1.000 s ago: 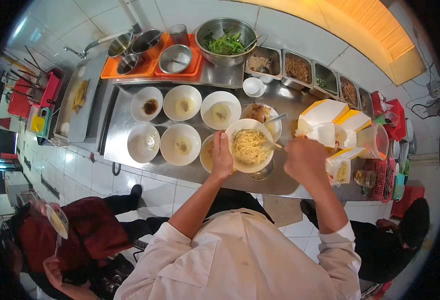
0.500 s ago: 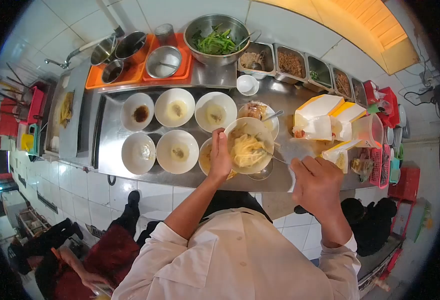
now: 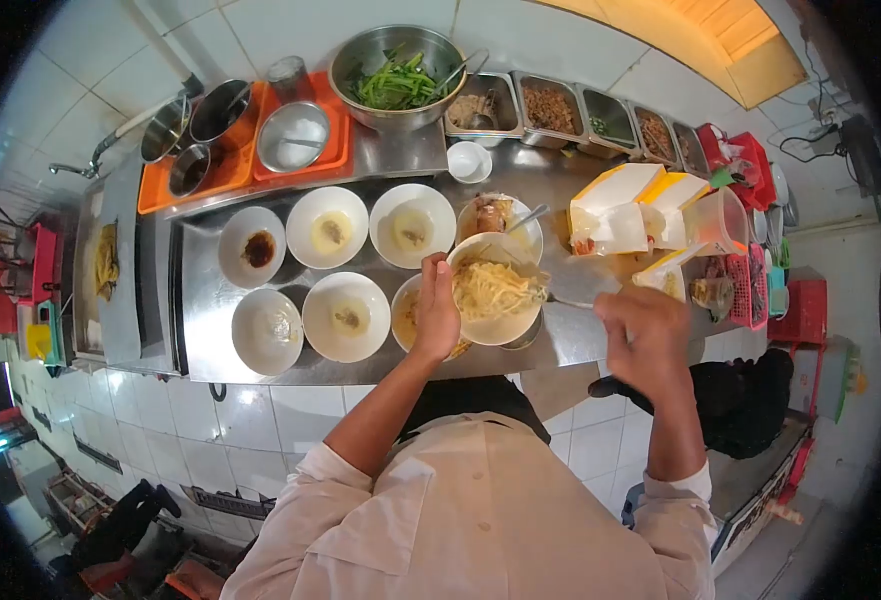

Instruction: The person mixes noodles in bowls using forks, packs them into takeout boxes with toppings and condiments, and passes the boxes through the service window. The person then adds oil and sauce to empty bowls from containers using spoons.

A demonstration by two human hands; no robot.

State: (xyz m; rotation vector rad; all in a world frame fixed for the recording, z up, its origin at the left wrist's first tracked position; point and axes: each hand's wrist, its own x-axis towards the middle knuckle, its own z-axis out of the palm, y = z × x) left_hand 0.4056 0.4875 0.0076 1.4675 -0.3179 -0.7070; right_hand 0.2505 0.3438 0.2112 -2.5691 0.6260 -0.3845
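My left hand (image 3: 436, 312) holds the left side of a white bowl (image 3: 500, 328), tilted above the counter, with its fingers pressed along the rim. Noodles (image 3: 495, 288) fill the bowl. Closed in a fist, my right hand (image 3: 644, 335) grips the handle of a metal utensil (image 3: 570, 303) whose head is in among the noodles. Partly behind the held bowl are a bowl with brown food and a spoon (image 3: 487, 214), and another bowl (image 3: 403, 310) with yellowish contents. Several white bowls with liquid or dark sauce, one of them here (image 3: 326, 228), stand to the left.
Behind stand a steel bowl of greens (image 3: 400, 82), metal trays of toppings (image 3: 550, 108) and orange trays (image 3: 338, 130) with pots. Open takeaway boxes (image 3: 610, 215) and a pink basket (image 3: 747, 290) are at the right. A person in dark clothes (image 3: 745, 400) is beyond the counter's right end.
The noodles have been shifted about in the bowl, and my right hand has moved slightly right with the utensil. The view has turned; the co-worker in red at the left is mostly out of it.
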